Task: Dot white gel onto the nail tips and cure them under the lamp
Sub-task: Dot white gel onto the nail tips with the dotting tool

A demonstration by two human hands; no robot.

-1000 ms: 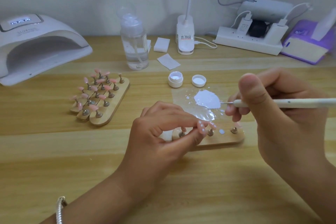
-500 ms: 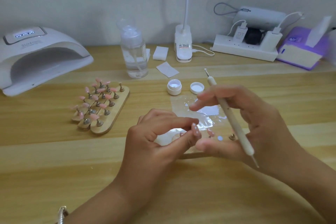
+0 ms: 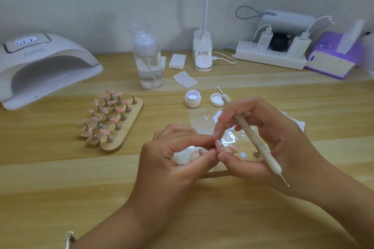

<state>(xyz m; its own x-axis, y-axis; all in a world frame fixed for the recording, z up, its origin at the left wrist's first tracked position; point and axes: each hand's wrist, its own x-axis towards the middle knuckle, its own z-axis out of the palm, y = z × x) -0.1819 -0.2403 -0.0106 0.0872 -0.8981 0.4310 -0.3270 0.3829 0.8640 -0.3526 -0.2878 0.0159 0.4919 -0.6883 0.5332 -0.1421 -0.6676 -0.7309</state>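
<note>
Since a second ago the right hand [image 3: 263,147] has left the white gel [image 3: 217,117] on the film and swung the dotting tool [image 3: 251,133] upright-slanted. It now grips the tool among curled fingers, with index and thumb touching the dotted pink nail tip [image 3: 219,146]. The left hand [image 3: 178,153] pinches that tip between thumb and forefinger, over the near wooden stand [image 3: 212,174]. The curing lamp [image 3: 46,66] sits far left.
</note>
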